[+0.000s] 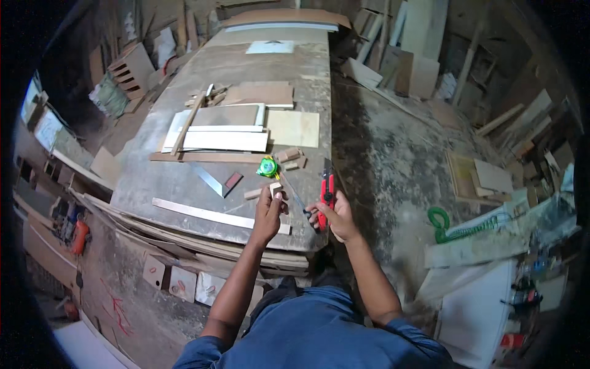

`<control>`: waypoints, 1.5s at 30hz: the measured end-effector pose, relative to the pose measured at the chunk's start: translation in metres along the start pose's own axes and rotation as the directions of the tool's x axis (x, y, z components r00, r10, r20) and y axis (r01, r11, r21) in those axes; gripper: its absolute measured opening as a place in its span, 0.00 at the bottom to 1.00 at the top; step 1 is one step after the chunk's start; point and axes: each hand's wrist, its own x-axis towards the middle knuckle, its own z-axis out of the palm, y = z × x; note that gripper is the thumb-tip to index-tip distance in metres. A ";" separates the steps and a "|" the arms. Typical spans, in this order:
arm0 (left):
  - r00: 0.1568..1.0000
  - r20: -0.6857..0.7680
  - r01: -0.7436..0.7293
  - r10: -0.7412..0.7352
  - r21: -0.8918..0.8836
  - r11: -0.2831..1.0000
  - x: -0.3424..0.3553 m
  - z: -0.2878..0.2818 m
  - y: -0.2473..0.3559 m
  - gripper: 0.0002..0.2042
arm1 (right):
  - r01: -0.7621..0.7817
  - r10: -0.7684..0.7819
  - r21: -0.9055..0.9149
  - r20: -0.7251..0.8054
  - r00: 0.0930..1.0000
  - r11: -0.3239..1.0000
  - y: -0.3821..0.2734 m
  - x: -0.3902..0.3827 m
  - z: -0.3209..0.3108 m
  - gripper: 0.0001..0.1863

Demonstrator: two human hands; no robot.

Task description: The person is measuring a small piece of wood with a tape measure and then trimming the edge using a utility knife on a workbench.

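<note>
My left hand (268, 212) pinches a small wooden block (276, 187) above the near right part of the worktable (135, 184). In my right hand (339, 216) is a red and black utility knife (327, 194), held upright with its dark tip pointing away from me. Between the hands a screwdriver (300, 202) with a dark handle lies slantwise on the table. Just beyond my left hand sit a green tape measure (267, 166) and several small wood offcuts (289, 155). A try square (215, 183) with a reddish-brown handle rests to the left.
A long wood strip (215, 214) lies along the near table edge. Farther back are stacked white boards (224, 140) and a pale panel (294, 128). A green coiled hose (439, 224) is on the right, and leaning boards (424, 49) stand at the back right.
</note>
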 end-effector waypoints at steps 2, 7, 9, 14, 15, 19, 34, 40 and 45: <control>0.997 0.049 -0.053 0.052 0.028 0.998 -0.012 0.000 0.003 0.10 | -0.021 0.020 -0.037 -0.028 0.999 0.999 -0.007 -0.019 0.003 0.17; 0.987 0.157 0.026 -0.023 -0.015 1.000 -0.047 0.007 0.022 0.10 | -0.115 0.117 0.058 -0.023 0.993 0.992 -0.016 -0.057 0.005 0.19; 0.987 0.159 0.020 -0.008 -0.076 0.997 -0.056 0.011 0.030 0.09 | -0.188 0.188 -0.002 -0.074 0.979 0.982 -0.026 -0.068 0.011 0.20; 0.985 0.166 -0.018 0.038 -0.123 0.992 -0.071 0.016 0.033 0.08 | 0.152 -0.171 -0.160 -0.109 0.979 0.975 -0.041 -0.092 0.037 0.19; 0.985 0.167 -0.010 0.028 -0.109 0.994 -0.074 0.023 0.036 0.07 | 0.189 -0.213 -0.208 -0.101 0.972 0.960 -0.037 -0.096 0.029 0.18; 0.982 0.190 0.000 0.019 -0.103 0.995 -0.084 0.044 0.039 0.10 | 0.261 -0.290 -0.284 -0.063 0.955 0.923 -0.040 -0.111 0.010 0.16; 0.981 0.192 0.029 -0.042 0.071 0.997 -0.143 0.135 0.019 0.18 | 0.326 -0.347 -0.228 -0.060 0.936 0.917 -0.076 -0.188 -0.055 0.15; 0.969 0.235 0.087 -0.073 -0.049 0.995 -0.174 0.156 0.033 0.18 | 0.422 -0.487 -0.337 -0.133 0.863 0.841 -0.090 -0.211 -0.058 0.15; 0.973 0.219 -0.073 0.079 -0.035 0.997 -0.187 0.169 0.033 0.09 | 0.190 -0.226 -0.441 -0.030 0.974 0.877 -0.096 -0.223 -0.094 0.17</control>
